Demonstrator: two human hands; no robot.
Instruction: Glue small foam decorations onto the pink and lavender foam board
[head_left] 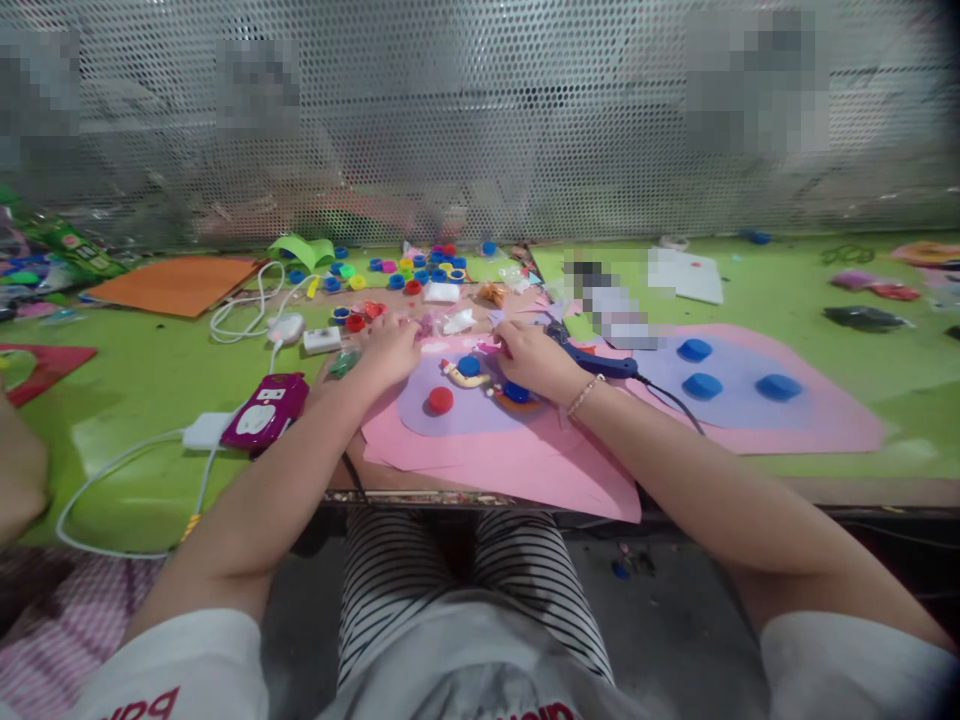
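My left hand (394,350) rests over the worktop with bent fingers at a crumpled, pinkish clear plastic bag (427,325); its fingertips are too blurred to tell a grip. Over a purple paper shape (420,415), my right hand (532,362) has its fingers pinched at a small pink piece (487,348). Pink paper (517,470) lies under the purple shape. On the purple one are a red bottle cap (440,401), a blue cap (469,366) beside a cream curved figure (466,380), and another blue cap (516,392), partly under my right hand.
Several coloured caps (420,275) lie behind my hands. A dark blue corded tool (604,362) is right of my right hand, before another paper shape (735,400) with blue caps. Left are a purple-cased device (266,412), white cables and orange paper (176,285). A perforated metal screen (480,130) stands behind.
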